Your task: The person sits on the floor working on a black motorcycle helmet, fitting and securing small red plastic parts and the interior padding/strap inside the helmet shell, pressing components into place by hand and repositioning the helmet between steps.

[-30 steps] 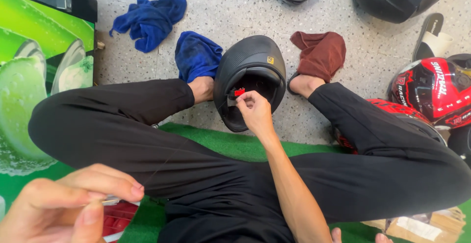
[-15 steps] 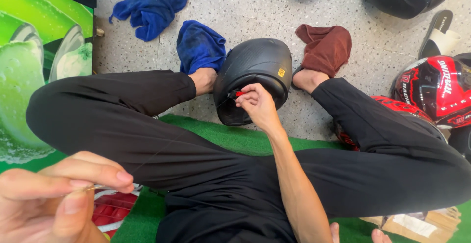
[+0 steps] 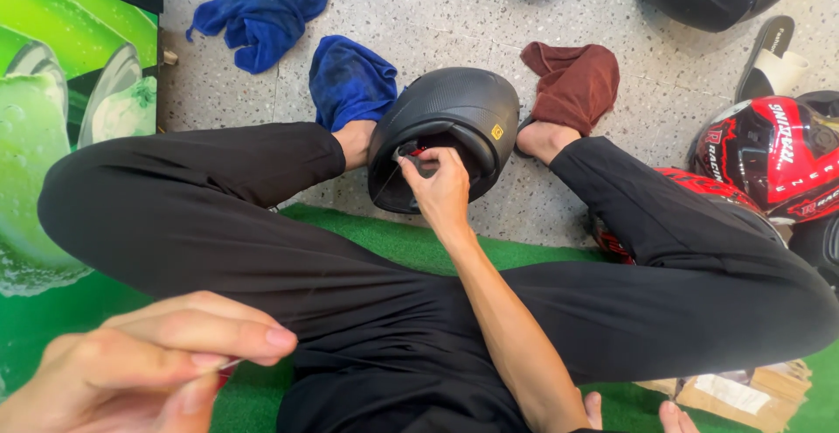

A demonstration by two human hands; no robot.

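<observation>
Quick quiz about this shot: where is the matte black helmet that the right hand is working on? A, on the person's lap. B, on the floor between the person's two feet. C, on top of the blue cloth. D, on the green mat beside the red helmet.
B: the matte black helmet sits on the speckled floor between the two feet, with the right hand at its opening.

One head-worn camera looks steeply down over the person's crossed legs. The black helmet (image 3: 446, 131) sits near, centre frame; floor beyond it fills the top.
</observation>
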